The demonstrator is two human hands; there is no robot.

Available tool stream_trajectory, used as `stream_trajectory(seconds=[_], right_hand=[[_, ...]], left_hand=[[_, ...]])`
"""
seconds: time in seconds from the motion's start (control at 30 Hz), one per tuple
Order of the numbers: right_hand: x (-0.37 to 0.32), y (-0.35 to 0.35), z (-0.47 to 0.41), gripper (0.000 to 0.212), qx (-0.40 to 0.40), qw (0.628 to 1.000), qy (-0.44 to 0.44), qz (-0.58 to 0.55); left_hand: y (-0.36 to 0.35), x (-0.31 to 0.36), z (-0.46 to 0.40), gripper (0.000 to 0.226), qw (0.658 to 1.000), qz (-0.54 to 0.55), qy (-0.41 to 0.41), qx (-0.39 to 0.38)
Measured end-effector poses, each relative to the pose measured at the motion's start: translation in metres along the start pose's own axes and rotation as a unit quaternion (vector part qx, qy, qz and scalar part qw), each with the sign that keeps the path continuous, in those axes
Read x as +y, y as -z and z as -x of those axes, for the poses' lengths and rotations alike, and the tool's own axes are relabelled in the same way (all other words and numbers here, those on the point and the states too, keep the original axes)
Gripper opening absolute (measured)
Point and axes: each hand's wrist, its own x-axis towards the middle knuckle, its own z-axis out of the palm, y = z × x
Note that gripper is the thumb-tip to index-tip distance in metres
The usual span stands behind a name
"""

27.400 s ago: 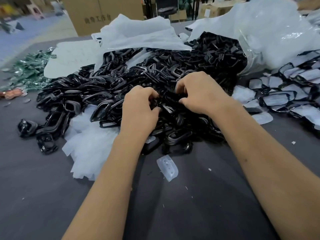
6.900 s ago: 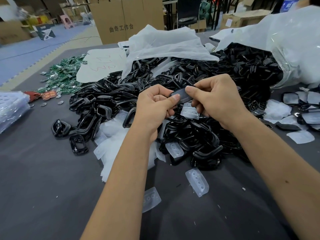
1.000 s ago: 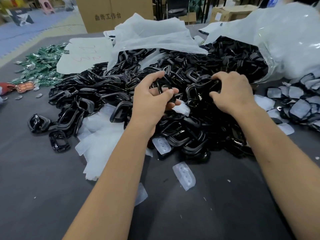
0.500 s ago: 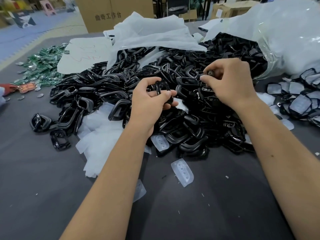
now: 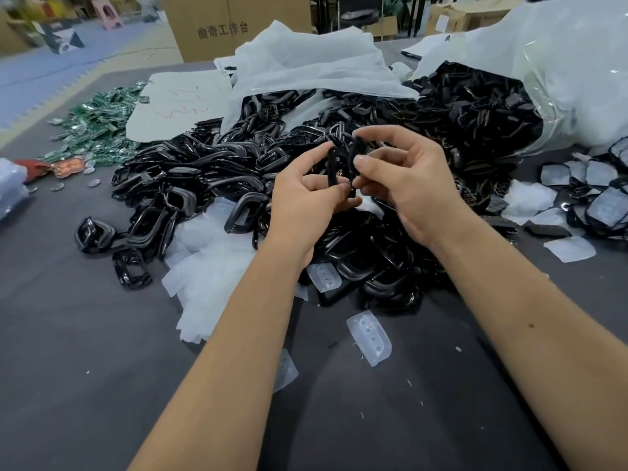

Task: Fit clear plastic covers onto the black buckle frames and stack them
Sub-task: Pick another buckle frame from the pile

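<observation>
My left hand (image 5: pixel 306 195) and right hand (image 5: pixel 407 185) both pinch black buckle frame (image 5: pixel 339 161), raised above frame pile (image 5: pixel 217 171). Frame looks light, stiff, glossy, likely slippery; pinch side bars. Clear cover (image 5: pixel 368 336) lies on table nearby, thin, flexible; take by edges.

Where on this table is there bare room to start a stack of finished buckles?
Bare grey table lies near left, below the white cover heap. There is more near right, outside the right forearm. Between the forearms, loose clear covers dot the cloth. The middle is crowded with the black frame pile.
</observation>
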Motion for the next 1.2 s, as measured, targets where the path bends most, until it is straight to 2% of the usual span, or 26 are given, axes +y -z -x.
stream_trajectory(seconds=[0.27,1.2], right_hand=[[0.010,-0.007,0.012,0.032,0.005,1.000,0.019,0.012],[0.013,-0.012,0.013,0.028,0.051,0.996,0.038,0.054]], left_hand=[[0.002,-0.002,0.002,0.023,0.997,-0.063,-0.011,0.042],[0.003,0.001,0.002,0.020,0.999,-0.022,0.000,0.037]])
